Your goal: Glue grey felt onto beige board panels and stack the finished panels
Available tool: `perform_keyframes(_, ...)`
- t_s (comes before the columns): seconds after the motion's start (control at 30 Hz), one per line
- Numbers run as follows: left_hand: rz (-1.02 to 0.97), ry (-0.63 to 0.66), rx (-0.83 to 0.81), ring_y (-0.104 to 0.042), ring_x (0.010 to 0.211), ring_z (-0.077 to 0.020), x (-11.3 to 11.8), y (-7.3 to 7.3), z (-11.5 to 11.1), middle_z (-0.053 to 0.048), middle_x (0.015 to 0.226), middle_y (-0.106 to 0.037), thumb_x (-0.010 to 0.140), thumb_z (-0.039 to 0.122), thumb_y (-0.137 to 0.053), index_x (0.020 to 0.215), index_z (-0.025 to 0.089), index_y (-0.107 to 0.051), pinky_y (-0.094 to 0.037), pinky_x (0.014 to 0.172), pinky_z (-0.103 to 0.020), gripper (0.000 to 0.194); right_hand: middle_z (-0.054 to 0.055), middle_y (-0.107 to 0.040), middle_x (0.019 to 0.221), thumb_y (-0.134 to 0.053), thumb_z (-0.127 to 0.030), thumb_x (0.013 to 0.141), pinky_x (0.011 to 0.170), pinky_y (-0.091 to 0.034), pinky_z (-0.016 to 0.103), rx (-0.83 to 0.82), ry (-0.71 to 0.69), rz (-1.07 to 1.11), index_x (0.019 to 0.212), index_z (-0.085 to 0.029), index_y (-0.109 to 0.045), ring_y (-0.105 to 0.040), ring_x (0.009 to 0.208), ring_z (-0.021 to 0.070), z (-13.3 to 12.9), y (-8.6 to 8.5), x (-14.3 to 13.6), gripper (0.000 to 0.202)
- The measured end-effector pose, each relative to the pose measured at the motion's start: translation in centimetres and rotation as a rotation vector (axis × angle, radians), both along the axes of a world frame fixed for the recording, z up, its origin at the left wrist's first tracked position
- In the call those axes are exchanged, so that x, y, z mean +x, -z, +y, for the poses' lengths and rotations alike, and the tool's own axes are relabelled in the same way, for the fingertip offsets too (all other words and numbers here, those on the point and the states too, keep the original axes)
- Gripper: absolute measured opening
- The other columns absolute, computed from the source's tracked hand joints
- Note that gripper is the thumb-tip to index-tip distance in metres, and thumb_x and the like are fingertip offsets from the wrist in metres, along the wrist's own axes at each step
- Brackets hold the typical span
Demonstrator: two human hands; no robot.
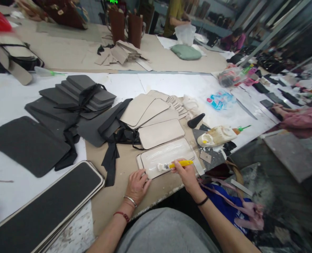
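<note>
Pinching the yellow-handled brush [182, 163] between thumb and fingers, the right hand [186, 174] keeps its white-coated bristles low on the cream panel [169, 153], a grip that seems chosen for control over the wet, streaked face. The left hand [137, 185] sits at the panel's near left corner, fingers narrow and bent, probably to steady it; whether they pinch the edge cannot be told. The panel lies flat atop another on brown paper [105, 207], which likely shields the counter [126, 80]. Beyond, more cream panels [142, 109] fan out, overlapping, perhaps so each edge is easy to lift. A smeared white container [216, 137] rests to the right, seemingly within brush reach.
</note>
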State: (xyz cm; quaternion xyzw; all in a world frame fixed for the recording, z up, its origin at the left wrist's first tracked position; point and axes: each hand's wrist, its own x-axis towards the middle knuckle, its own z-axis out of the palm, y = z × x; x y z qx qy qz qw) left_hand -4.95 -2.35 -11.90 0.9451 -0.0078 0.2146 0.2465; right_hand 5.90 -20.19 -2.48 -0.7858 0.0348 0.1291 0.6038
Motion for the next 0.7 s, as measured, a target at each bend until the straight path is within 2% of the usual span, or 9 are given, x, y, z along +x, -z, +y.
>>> perform_keyframes(0.07, -0.024, 0.013, 0.011, -0.056, 0.095, -0.0222, 0.1, 0.2, 0.1, -0.009, 0.101, -0.063, 0.081, 0.027, -0.054, 0.090, 0.020, -0.059, -0.043, 0.081, -0.040, 0.012, 0.002, -0.063, 0.066, -0.061, -0.055, 0.069, 0.057, -0.054, 0.034, -0.008, -0.030, -0.009, 0.077, -0.019, -0.057, -0.062, 0.058, 0.0188, 0.2, 0.5, 0.1, 0.038)
perform_keyframes(0.13, -0.047, 0.018, 0.020, -0.056, 0.095, -0.0224, 0.1, 0.3, 0.1, -0.008, 0.100, -0.064, 0.081, 0.027, -0.054, 0.090, 0.020, -0.059, -0.043, 0.081, -0.040, 0.011, 0.002, -0.063, 0.064, -0.060, -0.057, 0.069, 0.058, -0.054, 0.035, -0.084, 0.008, -0.053, 0.077, -0.019, -0.057, -0.062, 0.057, 0.0195, -1.0, 1.1, 1.1, 0.039)
perform_keyframes(0.23, -0.065, 0.010, 0.028, -0.056, 0.095, -0.0221, 0.2, 0.3, 0.0, -0.008, 0.100, -0.064, 0.081, 0.026, -0.054, 0.089, 0.021, -0.059, -0.043, 0.081, -0.039, 0.010, 0.003, -0.063, 0.060, -0.057, -0.060, 0.067, 0.061, -0.052, 0.037, -0.269, 0.108, -0.141, 0.079, -0.018, -0.058, -0.063, 0.058, 0.0223, -5.2, 1.5, 3.7, 0.044)
perform_keyframes(0.33, -0.069, 0.014, 0.042, -0.056, 0.095, -0.0218, 0.2, 0.2, -0.1, -0.008, 0.099, -0.064, 0.081, 0.026, -0.054, 0.089, 0.020, -0.059, -0.044, 0.081, -0.038, 0.010, 0.005, -0.064, 0.059, -0.052, -0.060, 0.070, 0.064, -0.049, 0.037, -0.455, 0.136, -0.219, 0.080, -0.017, -0.059, -0.064, 0.063, 0.0246, -9.4, 1.4, 6.3, 0.044)
perform_keyframes(0.43, -0.077, 0.015, 0.061, -0.057, 0.094, -0.0216, 0.2, 0.3, -0.1, -0.008, 0.098, -0.064, 0.082, 0.027, -0.053, 0.090, 0.021, -0.059, -0.044, 0.079, -0.038, 0.012, 0.005, -0.064, 0.059, -0.047, -0.059, 0.074, 0.065, -0.048, 0.037, -0.577, 0.123, -0.292, 0.081, -0.018, -0.060, -0.064, 0.064, 0.0241, -11.6, 0.7, 7.5, 0.044)
perform_keyframes(0.57, -0.073, 0.019, 0.095, -0.056, 0.095, -0.0215, 0.2, 0.3, -0.1, -0.008, 0.099, -0.063, 0.081, 0.025, -0.053, 0.091, 0.021, -0.058, -0.044, 0.080, -0.037, 0.011, 0.005, -0.066, 0.063, -0.047, -0.058, 0.076, 0.066, -0.048, 0.036, -0.541, 0.106, -0.343, 0.082, -0.018, -0.059, -0.065, 0.063, 0.0225, -12.1, -0.5, 7.6, 0.043)
perform_keyframes(0.7, -0.037, 0.013, 0.131, -0.055, 0.095, -0.0216, 0.1, 0.2, -0.3, -0.009, 0.100, -0.062, 0.081, 0.024, -0.053, 0.091, 0.020, -0.057, -0.045, 0.081, -0.037, 0.012, 0.006, -0.066, 0.065, -0.053, -0.059, 0.073, 0.061, -0.051, 0.035, -0.349, 0.111, -0.253, 0.083, -0.017, -0.057, -0.065, 0.061, 0.0232, -11.4, -0.8, 7.0, 0.043)
